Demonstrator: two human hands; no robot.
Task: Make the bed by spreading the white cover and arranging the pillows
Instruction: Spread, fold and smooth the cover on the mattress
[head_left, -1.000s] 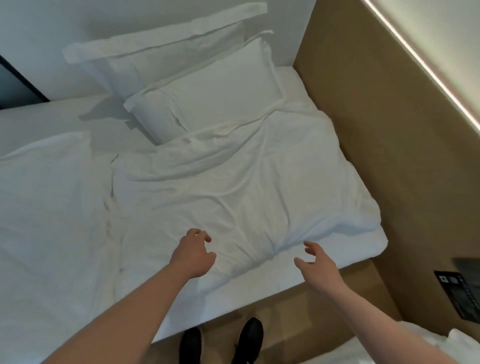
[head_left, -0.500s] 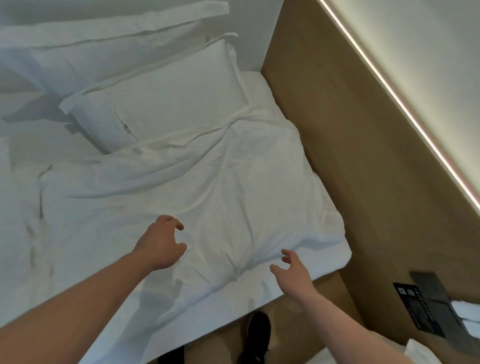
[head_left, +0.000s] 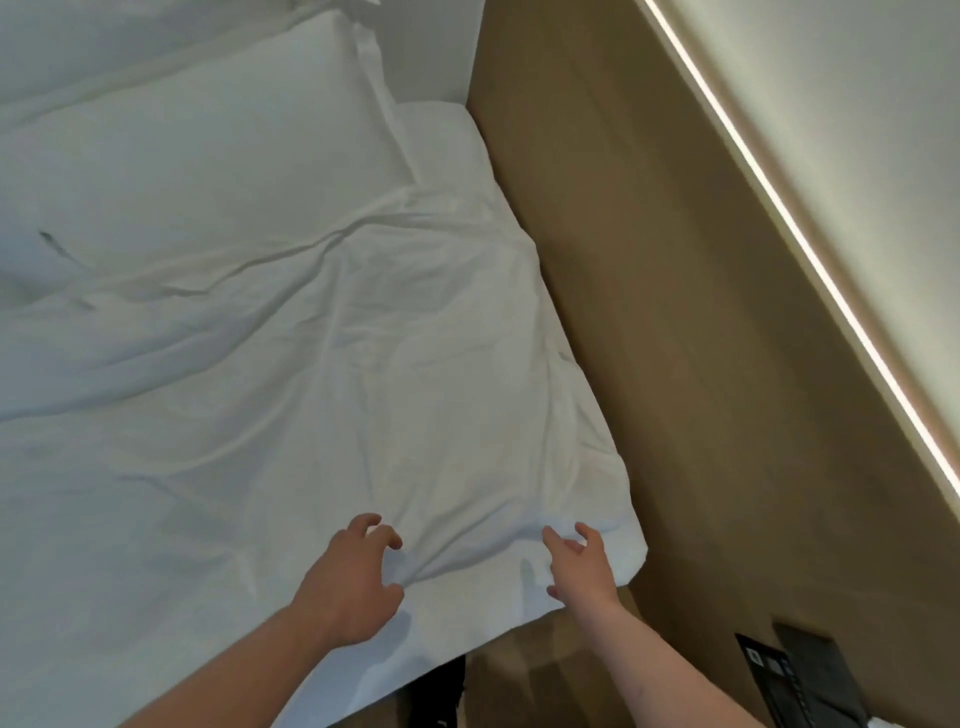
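Soft, even light fills the room, its one bright source a glowing light strip (head_left: 810, 270) running diagonally along the wall at right. Faint shadows sit in the white cover's (head_left: 337, 389) creases. Wide-angle distortion bends the edges, and everything looks slightly soft.

No readable text; markings on black panel (head_left: 779, 675) at lower right too blurred to read
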